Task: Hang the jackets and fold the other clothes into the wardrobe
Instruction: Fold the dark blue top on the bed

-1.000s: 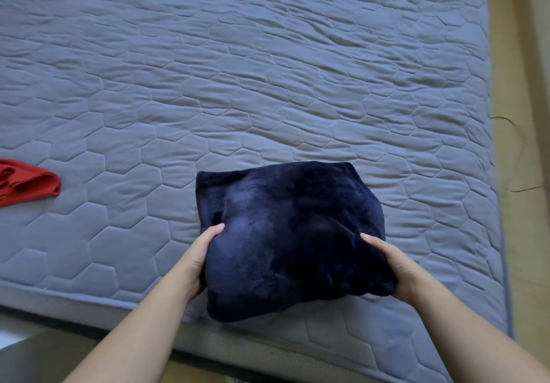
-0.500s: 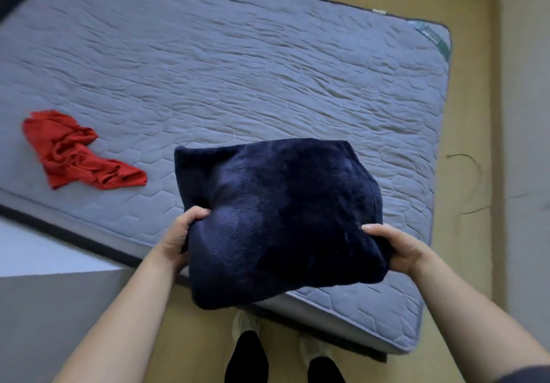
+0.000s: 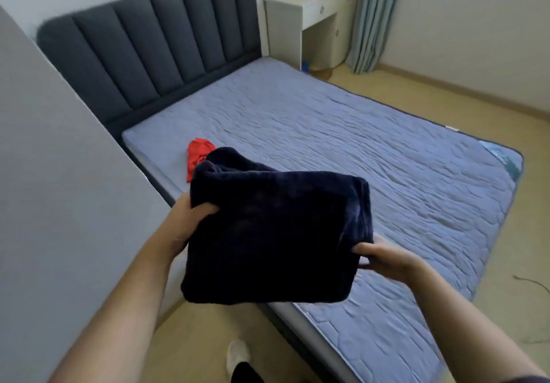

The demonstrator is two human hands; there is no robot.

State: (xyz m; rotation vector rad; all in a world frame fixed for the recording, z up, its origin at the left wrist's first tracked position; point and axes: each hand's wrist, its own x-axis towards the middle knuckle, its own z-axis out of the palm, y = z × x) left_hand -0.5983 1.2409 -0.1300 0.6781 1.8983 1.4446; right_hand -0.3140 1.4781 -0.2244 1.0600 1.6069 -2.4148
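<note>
Held the folded navy fleece garment (image 3: 273, 234) up in the air between both hands, its broad face toward the camera, in front of the mattress's (image 3: 387, 159) near left corner and off its surface. Pinched the bundle's left edge with the left hand (image 3: 184, 225), thumb pressed into the pile on top, the other fingers hidden beneath the fabric. Gripped the lower right corner with the right hand (image 3: 384, 256), thumb laid across the top, fingers curled under the fold. Had both forearms bare and extended from the bottom of the view, the left angled up from the lower left, the right from the lower right. Noted a crumpled red garment (image 3: 198, 153) on the mattress close to its left edge, partly hidden behind the navy bundle's top. Noted a dark padded headboard (image 3: 148, 46) along the far end of the bed, a pale desk (image 3: 312, 10) just beyond the far right corner, and a grey-green curtain (image 3: 375, 16) beside that. Noted a flat grey panel (image 3: 59, 204) filling the left side, a pale shoe (image 3: 238, 353) on the wooden floor below the bundle, and a thin dark cable (image 3: 532, 283) on the floor at the right.
</note>
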